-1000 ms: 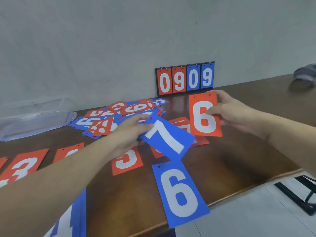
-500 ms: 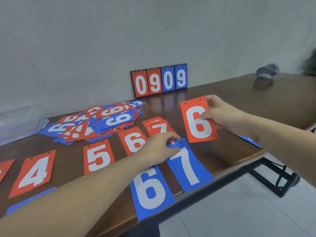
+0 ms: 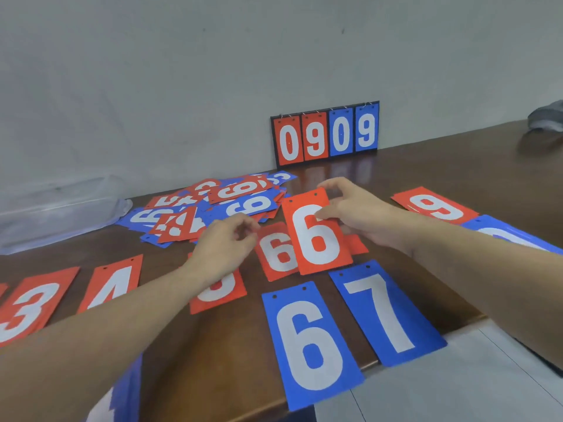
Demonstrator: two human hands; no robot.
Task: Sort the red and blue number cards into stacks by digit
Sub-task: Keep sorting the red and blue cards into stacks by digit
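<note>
The right hand point(image 3: 362, 213) pinches a red 6 card point(image 3: 316, 231) by its upper right edge, thumb on the face and fingers curled over the top corner, holding it partly over a second red 6 card point(image 3: 275, 252) that lies flat on the brown table point(image 3: 441, 166). The left hand point(image 3: 227, 245) hovers just at nine o'clock from that pair, fingers curled loosely together, and I cannot see anything between them.

At six o'clock from the held card, a blue 6 card point(image 3: 309, 342) and a blue 7 card point(image 3: 385, 312) lie side by side at the table's near edge (both overhang it a little). Under the left wrist sits a red card point(image 3: 217, 292) whose digit is mostly hidden. Farther toward nine o'clock lie a red 4 card point(image 3: 114, 283) and a red 3 card point(image 3: 30, 303).

At eleven o'clock from the hands, a loose heap of mixed cards point(image 3: 213, 208) is still unsorted. At three o'clock rests a red 9 card point(image 3: 435, 205), with a blue card point(image 3: 505, 233) just beside it, partly behind the right forearm. At twelve o'clock a scoreboard point(image 3: 326, 134) reading 0909 stands against the wall. A clear plastic bag point(image 3: 58, 205) lies at ten o'clock.
</note>
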